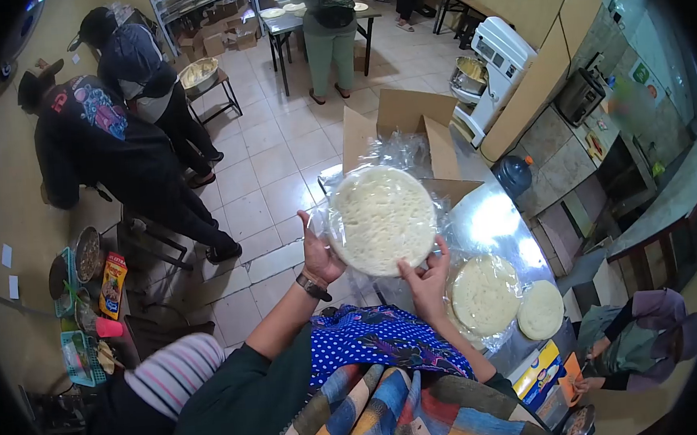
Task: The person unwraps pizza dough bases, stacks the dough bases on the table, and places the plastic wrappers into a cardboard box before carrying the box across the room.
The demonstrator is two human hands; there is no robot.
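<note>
A round, pale flat bread (382, 219) in clear plastic is held up in front of me, over the near edge of the metal table. My left hand (320, 252), with a dark watch on the wrist, supports its left side with the fingers behind the plastic. At the lower right edge, my right hand (428, 283) grips it with the thumb on the front. To the right, more wrapped flat bread (486, 295) lies on the table beside another pale round (540, 310).
An open cardboard box (442, 150) with clear plastic inside stands beyond the bread on the metal table (504, 227). A co-worker (627, 335) is at the lower right, two people (104, 125) stand at the left, and a white mixer (499, 65) stands behind.
</note>
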